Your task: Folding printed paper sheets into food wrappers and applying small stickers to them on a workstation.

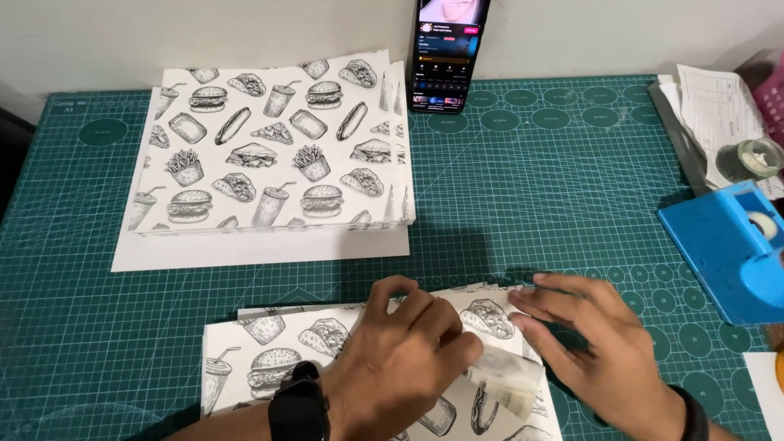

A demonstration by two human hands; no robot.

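On the far left of the green cutting-mat worktop (73, 327) sits a tall stack of white paper sheets printed with black food drawings (273, 147), lying on one plain white sheet (261, 249). It is well apart from the hands and not in the way.

Near the front lies a folded sheet of the same food-print paper (269, 351). The left hand (400, 359), with a black watch (299, 404) on its wrist, is curled and presses down on this paper. It pinches a small piece of clear sticky tape (506, 380). The tape could stick in the wrong spot or crinkle if the hand slips. The fold could also pop open if the pressing stops.

The right hand (592, 343) is flat, holding nothing, with fingertips resting on the paper's right edge. If it pushes sideways, the paper could slide crooked.

At the far middle, a black phone (447, 53) leans against the wall. It could tip if bumped, but it is far away.

On the right sits a blue plastic tape holder (723, 245), near the right hand. Behind it are loose white papers (710, 106) and a clear tape roll (759, 157).
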